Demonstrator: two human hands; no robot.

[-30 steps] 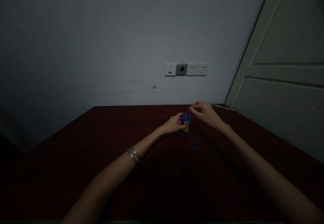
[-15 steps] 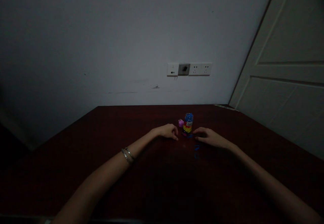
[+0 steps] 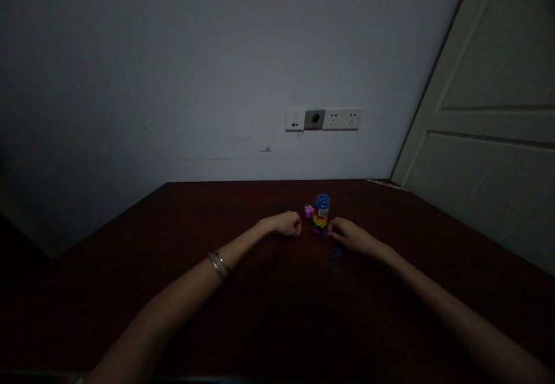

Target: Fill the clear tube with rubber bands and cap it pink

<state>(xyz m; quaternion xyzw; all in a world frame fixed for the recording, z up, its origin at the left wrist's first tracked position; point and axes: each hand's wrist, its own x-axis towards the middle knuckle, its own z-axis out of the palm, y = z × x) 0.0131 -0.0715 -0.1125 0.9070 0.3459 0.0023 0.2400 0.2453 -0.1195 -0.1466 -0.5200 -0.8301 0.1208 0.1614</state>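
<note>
Clear jar (image 3: 321, 213) upright, blue, red, yellow bits inside.

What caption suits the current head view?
Bare right hand beside a clear jar of multicoloured bands, dark red table.

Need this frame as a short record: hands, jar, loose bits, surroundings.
left hand: curled, left of jar; contents hidden
right hand: fingertips beside jar base; grip unclear
jar: upright, blue, red and yellow visible
pink item: left of jar
small blue pieces: on table, nearer camera than jar
table: dark red-brown
wall sockets: behind table
</note>
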